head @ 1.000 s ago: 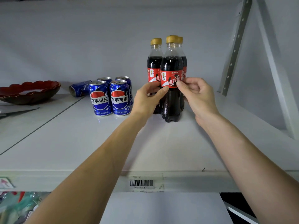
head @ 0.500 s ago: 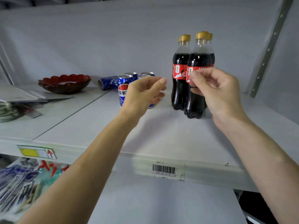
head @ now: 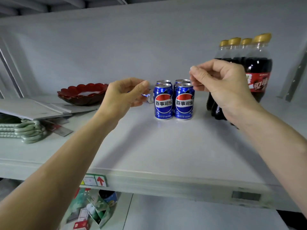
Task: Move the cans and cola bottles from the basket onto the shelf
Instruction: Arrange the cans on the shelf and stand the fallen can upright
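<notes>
Several blue Pepsi cans (head: 173,101) stand upright in a tight block at the middle of the white shelf (head: 166,146). One more can (head: 150,98) lies on its side behind them, partly hidden by my left hand (head: 123,97). That hand hovers just left of the cans, thumb and fingers curved, holding nothing. Several cola bottles (head: 258,70) with yellow caps stand grouped at the right. My right hand (head: 221,83) hangs in front of the bottles, above the right cans, fingers curled in and empty. No basket is in view.
A dark red scalloped bowl (head: 83,93) sits at the back left. Flat white boards (head: 33,107) and a stack of green folded items (head: 25,130) lie at the left edge. Packaged goods (head: 93,209) fill the shelf below. A metal upright (head: 295,77) stands at far right.
Both hands have let go of the front cola bottle and moved left toward the cans. The view has swung left, so the bottles now sit at the right.
</notes>
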